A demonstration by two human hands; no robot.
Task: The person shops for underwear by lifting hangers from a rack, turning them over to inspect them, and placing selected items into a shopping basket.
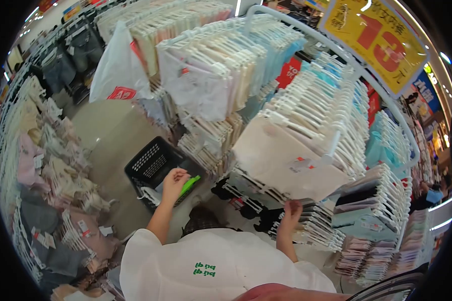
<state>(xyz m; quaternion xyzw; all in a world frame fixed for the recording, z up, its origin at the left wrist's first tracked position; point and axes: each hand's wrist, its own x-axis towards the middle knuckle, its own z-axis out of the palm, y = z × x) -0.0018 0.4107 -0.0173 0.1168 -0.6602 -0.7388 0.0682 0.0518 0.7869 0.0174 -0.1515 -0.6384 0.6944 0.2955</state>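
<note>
Left hand out over the black perforated plastic basket, fingers bent, a bright green plastic handle right beside them — whether they're clamped on it, I can't tell. Below those fingers, toward the wrist, a crumpled white item sits in the basket. Across to the right hand — fingers curled, grip impossible to tell, just below the pale pink, flat fabric garment. Above and beyond these fingers, white plastic hangers crowd the rack!
</note>
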